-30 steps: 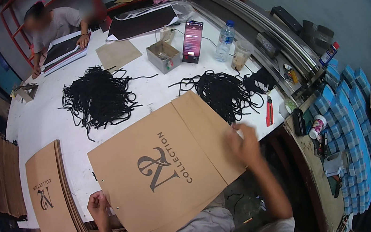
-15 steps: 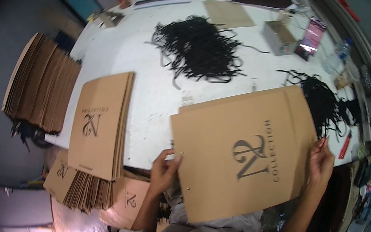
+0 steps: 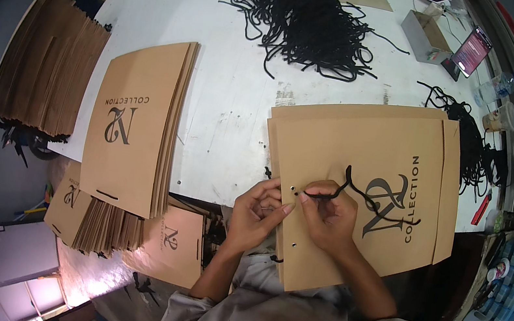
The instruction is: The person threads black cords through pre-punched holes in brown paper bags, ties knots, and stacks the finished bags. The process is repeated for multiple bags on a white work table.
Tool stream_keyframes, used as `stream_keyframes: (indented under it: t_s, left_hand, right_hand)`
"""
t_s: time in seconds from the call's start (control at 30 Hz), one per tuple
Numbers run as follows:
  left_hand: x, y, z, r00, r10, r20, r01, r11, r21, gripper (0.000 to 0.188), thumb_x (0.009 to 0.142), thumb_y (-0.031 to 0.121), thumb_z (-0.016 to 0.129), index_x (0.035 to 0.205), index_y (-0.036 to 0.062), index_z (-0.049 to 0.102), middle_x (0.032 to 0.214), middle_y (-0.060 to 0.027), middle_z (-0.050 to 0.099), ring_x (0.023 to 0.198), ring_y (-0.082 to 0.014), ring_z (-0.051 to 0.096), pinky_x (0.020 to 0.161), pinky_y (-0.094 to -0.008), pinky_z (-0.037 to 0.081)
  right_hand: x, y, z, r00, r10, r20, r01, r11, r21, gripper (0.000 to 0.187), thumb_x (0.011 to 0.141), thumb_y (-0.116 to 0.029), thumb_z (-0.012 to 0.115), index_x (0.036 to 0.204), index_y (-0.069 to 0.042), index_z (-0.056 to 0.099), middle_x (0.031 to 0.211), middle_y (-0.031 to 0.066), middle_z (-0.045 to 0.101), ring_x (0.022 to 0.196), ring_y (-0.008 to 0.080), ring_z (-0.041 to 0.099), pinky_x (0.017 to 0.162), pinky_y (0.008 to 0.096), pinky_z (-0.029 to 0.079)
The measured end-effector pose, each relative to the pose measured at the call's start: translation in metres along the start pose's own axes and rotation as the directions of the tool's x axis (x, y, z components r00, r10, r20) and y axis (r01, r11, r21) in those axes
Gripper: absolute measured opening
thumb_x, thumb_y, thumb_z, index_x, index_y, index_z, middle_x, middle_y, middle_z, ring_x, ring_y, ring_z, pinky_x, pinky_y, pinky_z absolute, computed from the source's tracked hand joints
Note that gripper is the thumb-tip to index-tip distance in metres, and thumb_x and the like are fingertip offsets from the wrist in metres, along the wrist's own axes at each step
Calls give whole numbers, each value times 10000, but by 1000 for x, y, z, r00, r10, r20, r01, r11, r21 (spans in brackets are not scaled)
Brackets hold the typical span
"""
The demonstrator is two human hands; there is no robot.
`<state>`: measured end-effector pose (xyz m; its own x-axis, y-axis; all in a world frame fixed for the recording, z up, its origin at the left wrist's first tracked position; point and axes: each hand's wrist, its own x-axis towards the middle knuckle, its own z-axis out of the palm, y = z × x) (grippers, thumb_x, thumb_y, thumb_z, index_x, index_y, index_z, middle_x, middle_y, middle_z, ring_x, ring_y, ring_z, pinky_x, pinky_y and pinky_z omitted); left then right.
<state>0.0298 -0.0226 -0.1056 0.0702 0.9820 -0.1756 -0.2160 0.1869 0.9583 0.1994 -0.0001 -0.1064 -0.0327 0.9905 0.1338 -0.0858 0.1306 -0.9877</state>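
Observation:
A flat brown paper bag (image 3: 365, 136) with black print lies over the table's near edge and my lap. Along its left side are two small punched holes (image 3: 294, 245). My left hand (image 3: 257, 216) grips that side, thumb on top and the other fingers curled at the edge. Pinched in my right hand (image 3: 332, 220) is a black cord (image 3: 348, 173), its end close to the upper hole; the rest loops loosely across the print. Whether the tip has entered the hole, I cannot tell. Short black cord pieces show at the bag's left edge.
Black cords form a big pile (image 3: 308, 26) and a smaller pile (image 3: 470, 141). Brown bags are stacked left of me (image 3: 139, 85), at far left (image 3: 50, 66) and below the table (image 3: 110, 225). A red cutter (image 3: 481, 208), phone (image 3: 472, 53), bottle (image 3: 498, 89) and open box (image 3: 426, 38) stand right.
My right hand has left the bag's right edge and come to the punched holes with the black cord. The bag now lies lower and flatter, and my left hand has moved up to the upper hole.

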Motion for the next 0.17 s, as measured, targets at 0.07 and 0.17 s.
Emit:
stream_keyframes:
  t_s: [0.07, 0.17]
  left_hand:
    - [2, 1, -1, 1000, 8, 21, -8, 1000, 13, 451, 956, -48, 666, 1388, -60, 537, 1138, -99, 689, 915, -101, 672, 806, -242, 562]
    - [2, 0, -6, 997, -80, -5, 78, 988, -132, 403, 1004, 11, 620, 1395, -45, 539, 1182, -108, 674, 938, -124, 680, 820, -257, 579]
  right_hand:
    - [2, 8, 3, 998, -58, -12, 58, 997, -56, 121, 907, 54, 704, 1016, 15, 670, 933, 50, 688, 779, 56, 606, 655, 195, 469]
    - [3, 12, 4, 997, -79, -23, 76, 992, -102, 128, 905, 49, 712, 1021, 18, 669, 934, 59, 690, 781, 62, 612, 656, 200, 476]
